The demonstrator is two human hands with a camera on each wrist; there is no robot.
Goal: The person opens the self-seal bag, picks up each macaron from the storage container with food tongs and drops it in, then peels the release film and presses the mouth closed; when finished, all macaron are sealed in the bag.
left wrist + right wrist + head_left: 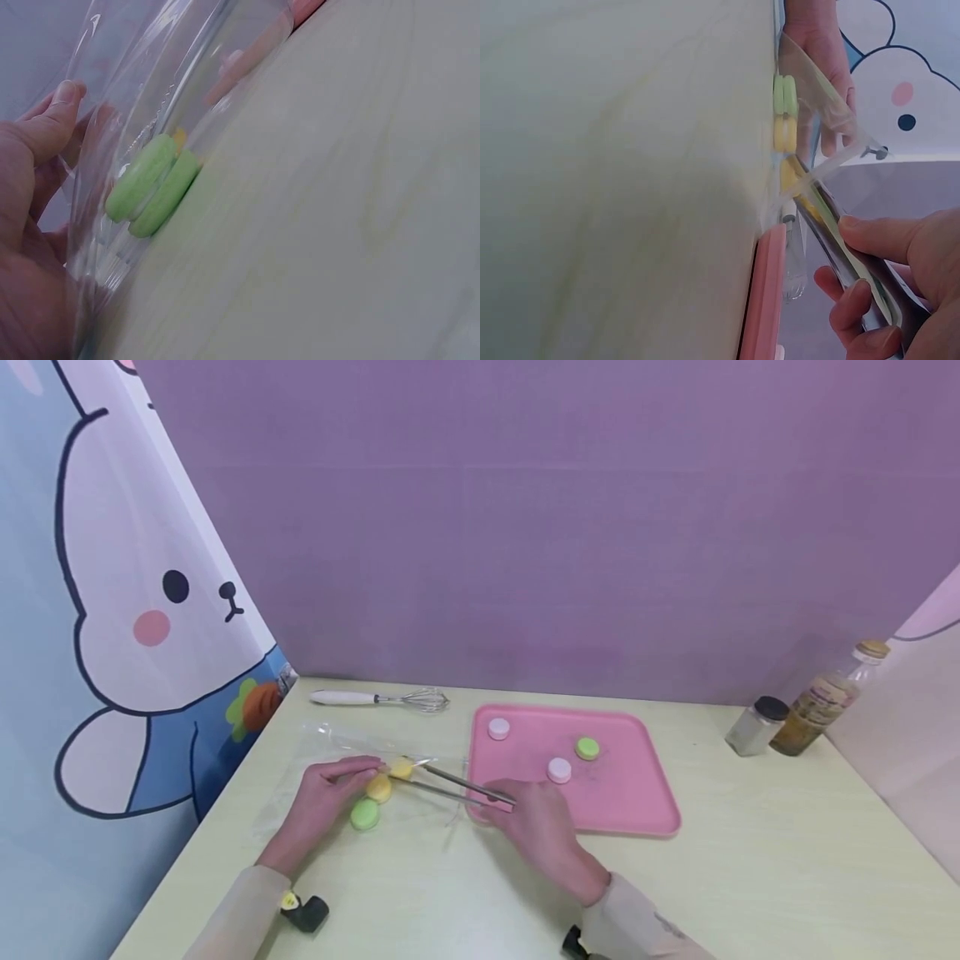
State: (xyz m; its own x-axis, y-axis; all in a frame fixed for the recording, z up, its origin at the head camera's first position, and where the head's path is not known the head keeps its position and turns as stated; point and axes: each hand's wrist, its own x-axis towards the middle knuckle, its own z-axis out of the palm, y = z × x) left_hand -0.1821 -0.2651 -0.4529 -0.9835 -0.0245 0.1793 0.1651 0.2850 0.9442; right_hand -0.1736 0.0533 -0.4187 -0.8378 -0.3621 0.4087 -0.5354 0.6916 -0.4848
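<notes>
A clear plastic bag (300,777) lies left of the pink tray, holding a green macaron (364,814) and two yellow macarons (378,788). My left hand (326,797) pinches the bag's upper film between thumb and fingers, lifting it, as the left wrist view (45,172) shows. My right hand (540,831) grips metal tongs (457,781), whose tips reach inside the bag's mouth at the farther yellow macaron (787,176). Whether the tips squeeze it, I cannot tell. The green macaron (154,184) stands on edge in the left wrist view.
On the pink tray (630,810) sit two pale pink macarons (558,770) and a green one (587,748). A whisk (375,698) lies behind the bag. At the back right stand a black-lidded jar (756,727) and a corked bottle (821,702).
</notes>
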